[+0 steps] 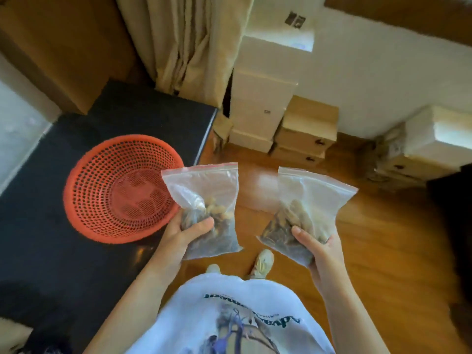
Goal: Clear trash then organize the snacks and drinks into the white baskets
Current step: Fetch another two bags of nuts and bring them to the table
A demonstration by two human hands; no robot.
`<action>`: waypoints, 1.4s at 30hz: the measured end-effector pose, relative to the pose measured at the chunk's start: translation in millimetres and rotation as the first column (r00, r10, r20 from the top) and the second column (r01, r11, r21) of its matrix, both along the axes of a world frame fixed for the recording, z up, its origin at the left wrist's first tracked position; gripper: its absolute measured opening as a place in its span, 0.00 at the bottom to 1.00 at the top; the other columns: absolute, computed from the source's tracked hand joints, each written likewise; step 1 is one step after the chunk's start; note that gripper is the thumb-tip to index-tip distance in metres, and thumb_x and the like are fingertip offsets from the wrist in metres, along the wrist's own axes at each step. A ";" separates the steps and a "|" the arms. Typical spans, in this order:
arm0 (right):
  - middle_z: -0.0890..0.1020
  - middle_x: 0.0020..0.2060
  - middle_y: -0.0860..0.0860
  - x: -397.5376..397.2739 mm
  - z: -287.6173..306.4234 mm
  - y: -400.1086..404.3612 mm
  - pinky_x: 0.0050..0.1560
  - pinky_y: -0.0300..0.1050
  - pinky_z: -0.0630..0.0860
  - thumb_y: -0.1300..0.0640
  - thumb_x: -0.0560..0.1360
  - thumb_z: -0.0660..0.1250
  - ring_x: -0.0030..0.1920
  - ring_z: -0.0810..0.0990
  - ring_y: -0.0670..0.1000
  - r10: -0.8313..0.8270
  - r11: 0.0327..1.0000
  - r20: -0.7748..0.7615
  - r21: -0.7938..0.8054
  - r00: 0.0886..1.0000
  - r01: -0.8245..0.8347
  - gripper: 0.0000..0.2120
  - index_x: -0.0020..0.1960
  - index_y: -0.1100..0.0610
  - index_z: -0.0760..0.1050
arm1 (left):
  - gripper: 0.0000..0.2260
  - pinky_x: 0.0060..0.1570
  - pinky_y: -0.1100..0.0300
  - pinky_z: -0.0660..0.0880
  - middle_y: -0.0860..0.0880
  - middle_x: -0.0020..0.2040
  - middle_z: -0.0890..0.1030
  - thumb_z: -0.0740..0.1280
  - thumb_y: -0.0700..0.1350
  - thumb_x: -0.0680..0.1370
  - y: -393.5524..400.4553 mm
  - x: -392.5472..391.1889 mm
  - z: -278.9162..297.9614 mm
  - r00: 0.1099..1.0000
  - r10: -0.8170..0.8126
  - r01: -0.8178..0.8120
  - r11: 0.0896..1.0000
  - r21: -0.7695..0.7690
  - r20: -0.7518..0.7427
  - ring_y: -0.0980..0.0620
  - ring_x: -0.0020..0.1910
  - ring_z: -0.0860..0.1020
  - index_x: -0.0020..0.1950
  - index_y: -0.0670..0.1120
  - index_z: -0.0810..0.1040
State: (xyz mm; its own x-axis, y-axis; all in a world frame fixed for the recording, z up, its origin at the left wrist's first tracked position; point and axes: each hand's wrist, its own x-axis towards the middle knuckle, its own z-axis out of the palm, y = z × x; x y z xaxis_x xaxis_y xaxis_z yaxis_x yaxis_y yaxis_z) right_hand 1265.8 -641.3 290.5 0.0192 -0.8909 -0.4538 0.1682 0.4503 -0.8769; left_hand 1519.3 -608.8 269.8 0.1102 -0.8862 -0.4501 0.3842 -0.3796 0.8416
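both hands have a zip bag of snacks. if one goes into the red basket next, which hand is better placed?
Left, probably. The left hand holds its zip bag right at the edge of the red basket on the black table. The right hand holds its bag out over the wooden floor, farther away.

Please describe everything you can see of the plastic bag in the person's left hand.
The left bag is a clear zip-lock pouch of thin, crinkled plastic with a red strip along its sealed top edge. It is held upright, tilted slightly, in the air beside the red basket and above the wooden floor. Its upper half is empty and flat; the lower half holds mixed brown and pale snack pieces, too blurred to identify. Only the left hand touches it, gripping the filled bottom with the thumb across the front.
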 end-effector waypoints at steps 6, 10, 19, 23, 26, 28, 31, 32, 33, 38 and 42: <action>0.82 0.53 0.55 -98.1 0.2 85.7 0.48 0.50 0.81 0.59 0.63 0.72 0.52 0.82 0.56 -0.318 0.948 -0.001 0.007 0.948 0.318 0.31 0.65 0.55 0.69 | 0.16 0.43 0.62 0.78 0.53 0.44 0.85 0.71 0.44 0.63 3.1 -91.7 4.7 0.940 -0.328 0.323 0.944 0.066 0.096 0.54 0.45 0.83 0.50 0.51 0.79; 0.80 0.56 0.56 -166.1 0.5 147.0 0.56 0.58 0.78 0.53 0.63 0.71 0.55 0.81 0.56 -0.527 0.849 -0.042 0.017 0.849 0.528 0.28 0.63 0.52 0.71 | 0.16 0.38 0.65 0.78 0.53 0.41 0.85 0.70 0.44 0.64 12.0 -187.4 8.8 0.843 -0.528 0.524 0.849 0.066 0.096 0.54 0.41 0.83 0.52 0.48 0.78; 0.84 0.43 0.49 -332.3 1.1 297.0 0.49 0.52 0.80 0.35 0.45 0.77 0.48 0.83 0.52 -0.892 0.414 -0.166 0.070 0.420 0.907 0.35 0.48 0.49 0.77 | 0.19 0.36 0.64 0.78 0.53 0.41 0.85 0.73 0.49 0.61 96.5 -447.3 2.7 0.551 -0.832 0.829 0.555 0.070 0.065 0.53 0.40 0.84 0.50 0.51 0.78; 0.85 0.42 0.48 -380.7 -11.7 355.5 0.50 0.50 0.80 0.45 0.55 0.75 0.47 0.83 0.50 -0.961 0.194 -0.181 0.096 0.209 0.976 0.20 0.43 0.51 0.79 | 0.21 0.34 0.65 0.77 0.53 0.41 0.85 0.73 0.53 0.58 132.6 -525.6 2.9 0.430 -0.897 0.893 0.439 0.098 0.101 0.54 0.39 0.84 0.50 0.51 0.78; 0.86 0.43 0.48 -403.8 -22.9 391.4 0.47 0.48 0.80 0.45 0.56 0.75 0.47 0.84 0.49 -0.979 0.080 -0.178 0.118 0.100 0.990 0.18 0.44 0.50 0.80 | 0.17 0.32 0.65 0.77 0.53 0.40 0.85 0.72 0.48 0.62 151.6 -565.8 -0.7 0.349 -0.930 0.924 0.362 0.122 0.116 0.55 0.38 0.83 0.50 0.50 0.77; 0.86 0.43 0.46 -413.9 -29.8 410.6 0.49 0.49 0.79 0.44 0.56 0.75 0.48 0.84 0.50 -0.985 -0.004 -0.174 0.133 0.020 0.991 0.20 0.46 0.49 0.80 | 0.14 0.31 0.65 0.77 0.54 0.39 0.85 0.70 0.47 0.64 160.4 -587.3 -2.7 0.286 -0.950 0.943 0.302 0.138 0.123 0.55 0.36 0.83 0.49 0.51 0.78; 0.85 0.43 0.44 -430.0 -36.4 432.4 0.52 0.49 0.78 0.43 0.54 0.75 0.50 0.83 0.49 -0.976 -0.145 -0.185 0.152 -0.115 0.978 0.22 0.47 0.48 0.79 | 0.14 0.30 0.64 0.77 0.53 0.38 0.85 0.70 0.46 0.64 170.0 -622.7 -6.1 0.181 -0.975 0.968 0.200 0.152 0.130 0.55 0.36 0.83 0.49 0.50 0.78; 0.85 0.44 0.45 -436.9 -38.2 439.0 0.53 0.49 0.78 0.43 0.55 0.75 0.50 0.83 0.48 -0.971 -0.184 -0.181 0.157 -0.155 0.970 0.21 0.47 0.48 0.79 | 0.14 0.29 0.64 0.77 0.53 0.38 0.85 0.70 0.46 0.64 172.9 -636.8 -8.2 0.151 -0.980 0.972 0.171 0.159 0.132 0.54 0.35 0.83 0.50 0.49 0.78; 0.86 0.44 0.45 -444.5 -39.1 445.3 0.53 0.49 0.78 0.44 0.56 0.75 0.50 0.83 0.48 -0.966 -0.218 -0.177 0.162 -0.189 0.962 0.21 0.47 0.48 0.80 | 0.15 0.29 0.64 0.77 0.52 0.37 0.85 0.70 0.47 0.64 175.8 -651.2 -10.3 0.125 -0.983 0.975 0.147 0.165 0.135 0.54 0.35 0.83 0.50 0.48 0.78; 0.85 0.49 0.50 -501.8 -37.0 469.8 0.53 0.49 0.78 0.43 0.56 0.75 0.51 0.83 0.48 -0.929 -0.336 -0.215 0.147 -0.301 0.930 0.28 0.53 0.53 0.80 | 0.11 0.32 0.64 0.78 0.50 0.42 0.86 0.73 0.49 0.64 187.6 -743.2 -15.4 -0.007 -0.996 0.991 0.006 0.136 0.093 0.52 0.39 0.84 0.46 0.53 0.82; 0.85 0.47 0.49 -561.4 -22.0 481.5 0.53 0.49 0.78 0.44 0.58 0.75 0.51 0.83 0.48 -0.893 -0.416 -0.225 0.085 -0.390 0.905 0.25 0.52 0.53 0.80 | 0.11 0.34 0.65 0.78 0.52 0.41 0.86 0.72 0.51 0.63 200.2 -832.5 -3.0 -0.122 -0.989 0.991 -0.117 0.062 0.084 0.54 0.40 0.84 0.45 0.55 0.83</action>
State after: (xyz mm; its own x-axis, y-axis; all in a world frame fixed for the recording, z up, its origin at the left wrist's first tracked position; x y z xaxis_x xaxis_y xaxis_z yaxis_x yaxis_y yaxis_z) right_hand 704.4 -159.7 268.5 -0.7372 0.4310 -0.5204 0.4907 -0.1881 -0.8508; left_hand 686.7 -408.6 266.8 -0.8685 -0.0467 -0.4935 -0.4666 -0.2589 0.8457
